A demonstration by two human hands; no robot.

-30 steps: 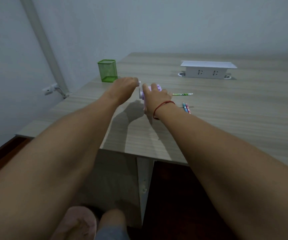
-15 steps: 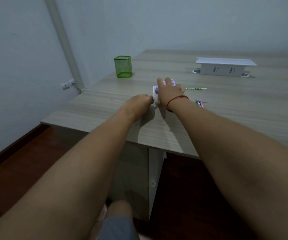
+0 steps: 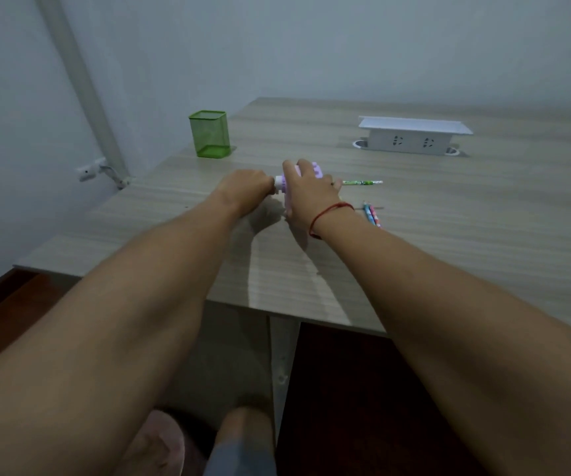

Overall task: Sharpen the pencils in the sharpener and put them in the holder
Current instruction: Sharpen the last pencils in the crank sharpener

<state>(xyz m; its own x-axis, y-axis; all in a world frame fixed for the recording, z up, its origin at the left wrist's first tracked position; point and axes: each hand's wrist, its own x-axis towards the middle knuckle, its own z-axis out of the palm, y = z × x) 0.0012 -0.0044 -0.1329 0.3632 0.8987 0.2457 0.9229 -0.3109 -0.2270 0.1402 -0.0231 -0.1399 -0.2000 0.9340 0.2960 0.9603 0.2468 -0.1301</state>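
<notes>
Centrally, the small lilac plastic pencil sharpener [image 3: 315,168] stands on the pale wood-grain tabletop [image 3: 449,235], mostly covered by the right hand [image 3: 306,194], whose grip is closed over the sharpener's top and front, pressing it down; a thin red cord circles that wrist. At the sharpener's 9 o'clock side the left hand [image 3: 248,187] is fisted shut around the white crank end [image 3: 279,183], the knuckles touching it; the handle itself is hidden inside the fist. From the 3 o'clock side a green patterned pencil [image 3: 361,182] sticks out level with the tabletop, its near end hidden behind the right hand, so whether it sits in the sharpener's mouth cannot be told. Two more pencils [image 3: 371,214], one blue and one pink, lie side by side and touching at about 4 o'clock, near the right wrist. The green square mesh holder [image 3: 208,139] stands upright at 10 o'clock, well apart from both hands, near the tabletop's left edge. A white socket box [image 3: 411,139] with a raised flap sits at 2 o'clock, further back.
</notes>
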